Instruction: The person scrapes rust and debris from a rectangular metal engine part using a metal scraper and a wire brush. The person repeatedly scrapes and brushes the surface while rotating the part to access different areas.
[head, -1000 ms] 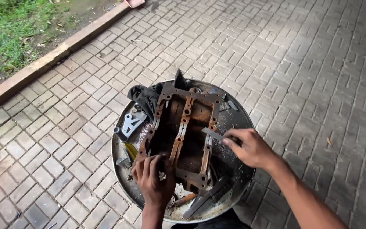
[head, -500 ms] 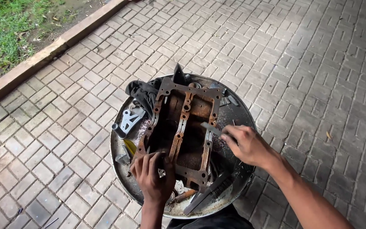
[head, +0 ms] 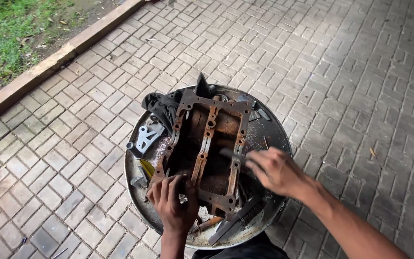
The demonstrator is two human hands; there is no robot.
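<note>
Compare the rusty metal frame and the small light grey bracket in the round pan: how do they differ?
The rusty frame is large, brown and fills the middle of the pan; the grey bracket is small, pale and lies at the pan's left edge. The left hand grips the frame; nothing touches the bracket. Both are metal with bolt holes.

A round pan (head: 274, 139) sits on the paved floor (head: 341, 72), with an engine casing (head: 204, 153) lying in its middle. A bracket (head: 144, 139) lies left of the casing, a cloth (head: 161, 108) behind it, a brush (head: 238, 220) at the near rim.
</note>
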